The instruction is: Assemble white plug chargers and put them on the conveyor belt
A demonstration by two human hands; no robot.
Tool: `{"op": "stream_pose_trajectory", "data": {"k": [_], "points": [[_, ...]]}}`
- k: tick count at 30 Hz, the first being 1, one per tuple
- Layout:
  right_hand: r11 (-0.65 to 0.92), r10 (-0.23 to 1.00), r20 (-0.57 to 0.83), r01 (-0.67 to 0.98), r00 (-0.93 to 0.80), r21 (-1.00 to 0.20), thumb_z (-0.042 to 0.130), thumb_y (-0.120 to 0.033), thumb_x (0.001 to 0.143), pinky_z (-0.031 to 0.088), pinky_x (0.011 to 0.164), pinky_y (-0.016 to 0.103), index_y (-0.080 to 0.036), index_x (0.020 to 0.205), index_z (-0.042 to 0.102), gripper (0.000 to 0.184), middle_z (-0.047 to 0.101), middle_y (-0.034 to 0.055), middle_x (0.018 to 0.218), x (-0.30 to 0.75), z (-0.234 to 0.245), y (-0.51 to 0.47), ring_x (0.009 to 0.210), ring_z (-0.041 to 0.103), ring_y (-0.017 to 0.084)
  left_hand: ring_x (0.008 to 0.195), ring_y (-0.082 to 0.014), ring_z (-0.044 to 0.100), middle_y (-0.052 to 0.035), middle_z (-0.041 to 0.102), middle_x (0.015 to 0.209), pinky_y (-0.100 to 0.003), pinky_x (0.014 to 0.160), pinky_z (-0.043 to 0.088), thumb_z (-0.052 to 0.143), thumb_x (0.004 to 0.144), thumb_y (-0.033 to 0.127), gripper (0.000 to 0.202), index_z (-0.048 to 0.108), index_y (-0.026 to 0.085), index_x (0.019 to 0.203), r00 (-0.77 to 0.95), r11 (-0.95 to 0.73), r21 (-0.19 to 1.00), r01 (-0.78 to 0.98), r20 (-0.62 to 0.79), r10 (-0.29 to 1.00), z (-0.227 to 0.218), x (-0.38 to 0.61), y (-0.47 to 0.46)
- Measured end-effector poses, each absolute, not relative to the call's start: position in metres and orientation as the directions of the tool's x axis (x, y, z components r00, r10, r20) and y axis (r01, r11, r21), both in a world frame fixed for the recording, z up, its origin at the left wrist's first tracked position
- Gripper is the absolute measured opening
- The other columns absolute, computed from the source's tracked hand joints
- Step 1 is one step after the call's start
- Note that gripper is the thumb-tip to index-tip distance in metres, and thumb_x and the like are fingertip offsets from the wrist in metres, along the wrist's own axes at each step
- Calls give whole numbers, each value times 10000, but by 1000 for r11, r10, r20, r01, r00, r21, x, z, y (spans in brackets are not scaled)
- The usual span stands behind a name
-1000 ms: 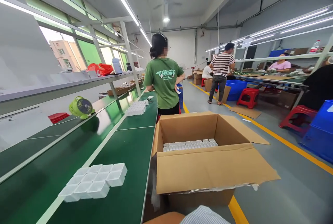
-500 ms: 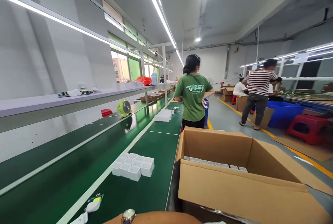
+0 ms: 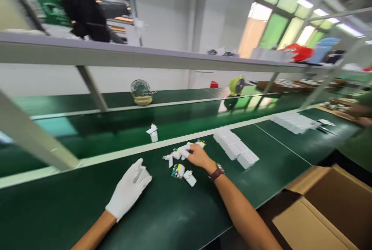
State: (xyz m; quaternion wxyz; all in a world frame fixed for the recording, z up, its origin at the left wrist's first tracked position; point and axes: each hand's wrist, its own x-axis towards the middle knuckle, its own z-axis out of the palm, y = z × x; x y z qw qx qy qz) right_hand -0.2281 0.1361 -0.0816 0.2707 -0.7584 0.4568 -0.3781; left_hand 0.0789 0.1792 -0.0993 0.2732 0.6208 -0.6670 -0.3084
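Note:
My left hand (image 3: 128,192), in a white glove, is closed round a small white plastic housing (image 3: 140,174) above the green bench. My right hand (image 3: 199,157) has white coverings on its fingers and a watch at the wrist. Its fingers are together, down among small circuit boards; what they grip is hidden and blurred. Nearer to me lies a circuit board (image 3: 178,171) with a yellow part, beside a white plug piece (image 3: 190,178). White square housings (image 3: 232,145) stand in a block to the right of that hand.
A white plug piece (image 3: 154,133) stands beyond the pale strip. Fans (image 3: 141,92) sit farther back, under a shelf (image 3: 162,56) on slanted posts. An open cardboard box (image 3: 314,219) is at lower right. More white housings (image 3: 293,121) and a person's arm are farther right.
My view has turned left and down from the aisle to the bench. Both my hands are now in sight over the bench; before, only a forearm with a watch showed.

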Motion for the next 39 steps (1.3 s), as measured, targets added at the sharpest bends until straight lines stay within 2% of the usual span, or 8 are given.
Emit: {"op": "stream_pose_trajectory", "data": {"k": [5, 10, 15, 18, 24, 27, 32, 39], "points": [[-339, -940, 307, -476, 145, -811, 435, -440, 979, 532, 722, 311, -146, 1038, 715, 410, 730, 86, 894, -251, -100, 135, 735, 667, 181, 1286, -261, 504, -102, 527, 1363, -467, 1160, 319, 632, 821, 407, 801, 272, 212, 1509, -144, 86, 779, -621, -5, -990, -103, 78, 179], [-386, -922, 333, -512, 196, -768, 555, -400, 929, 534, 748, 342, -222, 1061, 723, 279, 723, 53, 914, -238, -110, 139, 781, 656, 198, 1283, -248, 505, -88, 488, 1408, -454, 1166, 316, 638, 797, 272, 881, 171, 249, 1544, -258, 181, 774, -607, 23, -966, -102, 82, 187], [-489, -861, 404, -725, 309, -486, 591, -384, 935, 473, 952, 393, -215, 1216, 634, 331, 673, 88, 1143, -216, -119, 133, 1068, 606, 241, 1366, -269, 425, -91, 436, 1478, -463, 1184, 299, 622, 790, 224, 862, 204, 255, 1543, -308, 209, 757, -620, 10, -951, -104, 86, 188], [-449, -873, 357, -836, 334, -315, 684, -401, 869, 469, 917, 425, -158, 1200, 643, 412, 685, 126, 1065, -208, -124, 127, 1012, 611, 283, 1393, -273, 393, -83, 416, 1504, -480, 1197, 272, 612, 805, 241, 828, 227, 257, 1538, -307, 226, 734, -640, 25, -951, -105, 88, 186], [-389, -884, 359, -898, 300, -206, 661, -303, 850, 439, 884, 392, -178, 1159, 680, 334, 684, 107, 963, -206, -120, 126, 946, 593, 271, 1408, -276, 371, -75, 425, 1500, -504, 1196, 265, 602, 840, 312, 793, 229, 264, 1538, -320, 254, 702, -665, 40, -947, -109, 90, 184], [-320, -886, 406, -929, 224, -185, 601, -280, 870, 406, 942, 407, -186, 1267, 624, 409, 661, 117, 1083, -224, -108, 130, 1026, 560, 284, 1412, -275, 362, -77, 425, 1496, -504, 1196, 262, 604, 846, 330, 797, 220, 267, 1541, -329, 271, 699, -662, 54, -943, -111, 90, 184], [-168, -908, 413, -965, 71, -203, 582, -234, 842, 429, 913, 435, -100, 1280, 603, 459, 660, 153, 1005, -275, -103, 135, 995, 568, 313, 1394, -282, 384, -100, 450, 1467, -492, 1185, 282, 618, 835, 323, 812, 224, 245, 1541, -340, 281, 704, -652, 60, -939, -113, 91, 185], [-198, -918, 387, -949, 91, -245, 556, -276, 881, 441, 978, 449, -130, 1259, 601, 408, 622, 165, 1207, -281, -97, 162, 1140, 558, 317, 1412, -292, 347, -115, 439, 1470, -492, 1190, 249, 641, 820, 343, 854, 209, 237, 1548, -346, 267, 716, -645, 37, -937, -112, 90, 188]]}}
